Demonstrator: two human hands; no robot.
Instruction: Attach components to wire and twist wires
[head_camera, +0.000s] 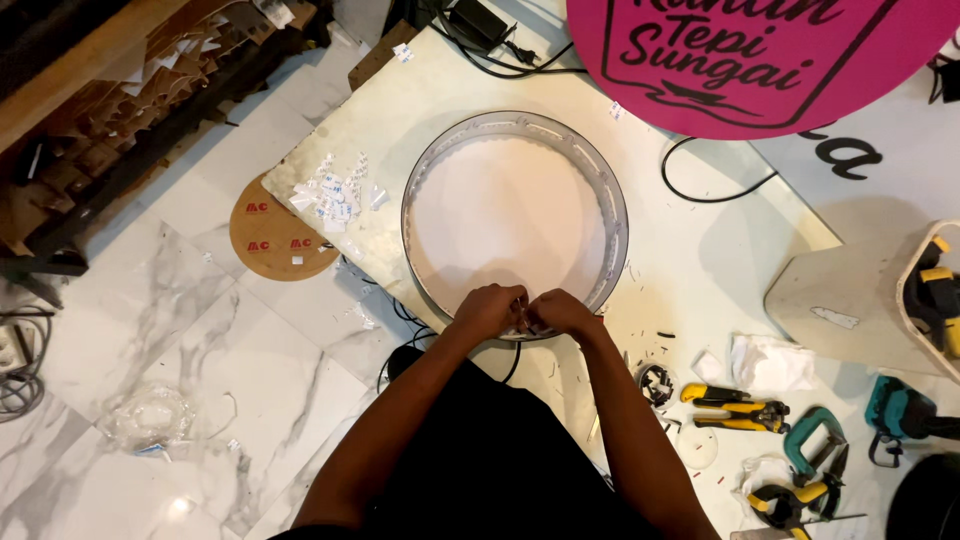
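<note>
Both hands meet at the near rim of a round metal ring (611, 215) that lies flat on a pale board (690, 265) in the middle of the frame. The left hand (490, 308) and the right hand (562, 312) are curled, fingertips pinched together over something very small at the ring's lower edge; what they pinch is too tiny to make out. The ring has a white disc (505, 215) as its floor and small tabs along its inner wall.

To the left of the ring sits a scatter of little white paper bits (333, 195), and lower left a brown cardboard disc (270, 235) rests on the marble floor. Upper right, a big pink round sign (760, 60) overlaps the board. Lower right lie yellow-handled pliers (735, 405) and a teal clamp (815, 450).

I reckon the risk here is that the small piece slips from the fingertips and vanishes among the scraps. The thin edge of the rim could also nick a finger, and pressing down on it might shift the ring.
</note>
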